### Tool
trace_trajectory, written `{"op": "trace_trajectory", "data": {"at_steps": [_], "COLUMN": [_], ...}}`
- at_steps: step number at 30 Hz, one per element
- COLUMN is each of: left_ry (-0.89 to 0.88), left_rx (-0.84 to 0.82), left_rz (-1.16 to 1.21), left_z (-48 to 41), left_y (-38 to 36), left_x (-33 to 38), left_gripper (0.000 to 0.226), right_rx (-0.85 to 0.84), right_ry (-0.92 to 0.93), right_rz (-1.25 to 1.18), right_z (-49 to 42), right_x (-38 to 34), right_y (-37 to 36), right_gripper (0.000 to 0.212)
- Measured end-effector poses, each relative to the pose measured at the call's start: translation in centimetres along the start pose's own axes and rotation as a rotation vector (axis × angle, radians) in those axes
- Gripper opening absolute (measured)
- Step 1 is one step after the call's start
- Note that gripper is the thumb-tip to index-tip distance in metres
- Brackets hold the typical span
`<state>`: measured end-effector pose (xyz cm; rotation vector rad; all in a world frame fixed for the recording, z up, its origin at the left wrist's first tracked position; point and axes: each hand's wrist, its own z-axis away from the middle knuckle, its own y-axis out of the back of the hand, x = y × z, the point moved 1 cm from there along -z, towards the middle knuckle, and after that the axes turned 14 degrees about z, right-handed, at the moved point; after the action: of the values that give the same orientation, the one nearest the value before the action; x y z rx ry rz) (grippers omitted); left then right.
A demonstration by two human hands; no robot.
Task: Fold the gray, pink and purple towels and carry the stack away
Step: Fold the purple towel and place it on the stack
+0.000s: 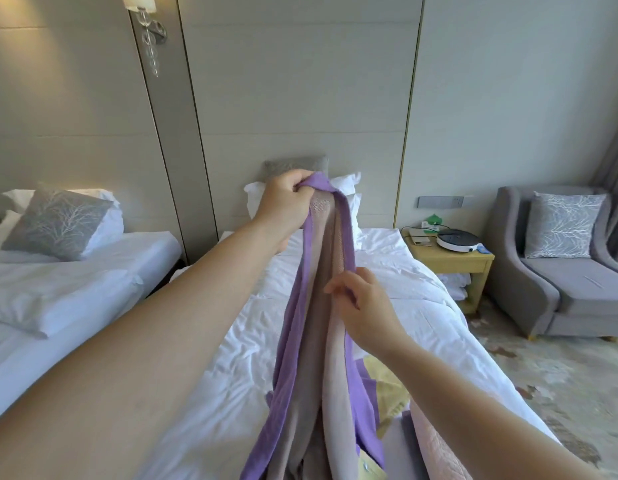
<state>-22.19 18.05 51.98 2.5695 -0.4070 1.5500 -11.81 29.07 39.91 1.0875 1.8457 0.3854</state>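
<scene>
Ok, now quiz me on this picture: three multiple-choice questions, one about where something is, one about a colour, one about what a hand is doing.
1. Where is the armchair?
A. between the two beds
B. to the right of the nightstand
C. on top of the bed

2. What colour edges the raised towel?
A. green
B. red
C. purple

3. What is the left hand doing?
A. gripping the towel's top end
B. lying flat on the bed
C. hanging empty

Answers:
1. B, the armchair stands on the floor just past the nightstand.
2. C, purple bands run down the towel's sides.
3. A, its fingers curl round the bunched top, held high.
</scene>
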Motion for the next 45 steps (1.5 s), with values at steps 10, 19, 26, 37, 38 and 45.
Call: {"op": "trace_trajectory", "data": {"at_steps": [10, 19, 26, 37, 38, 45], "left_ry": [0.136, -0.002, 0.309, 0.157, 0.129, -0.1], "left_rx": [0.018, 0.357, -0.18, -0.556, -0.52, -0.361], "left_rz": [0.221, 0.157, -0.036, -0.219, -0.187, -0.001], "left_z": [0.3, -2.1, 2.3, 5.0, 4.7, 2.5], "left_y": [-2.9, 4.8, 4.3, 1.2, 1.0, 1.1], "left_x": [2.4, 3.8, -1.6, -3.3, -2.7, 3.1], "left_gripper": [0.052, 0.036, 0.037, 0.017, 0.015, 0.023], "right_rx": [-0.118, -0.066, -0.182, -0.256, -0.259, -0.317], "right_ry": [-0.182, -0.295, -0.23, -0.146, -0.153, -0.134], "right_rz": [0.39, -0.142, -0.458, -0.52, -0.51, -0.317], "right_z": [0.0, 0.4, -2.6, -0.3, 0.2, 1.5], "right_x": [-1.1, 2.8, 0.3, 1.9, 2.1, 2.3], "right_y": [-3.7, -1.2, 5.0, 5.3, 4.9, 2.6], "right_gripper": [0.046, 0.021, 0.02, 0.008, 0.008, 0.021]}}
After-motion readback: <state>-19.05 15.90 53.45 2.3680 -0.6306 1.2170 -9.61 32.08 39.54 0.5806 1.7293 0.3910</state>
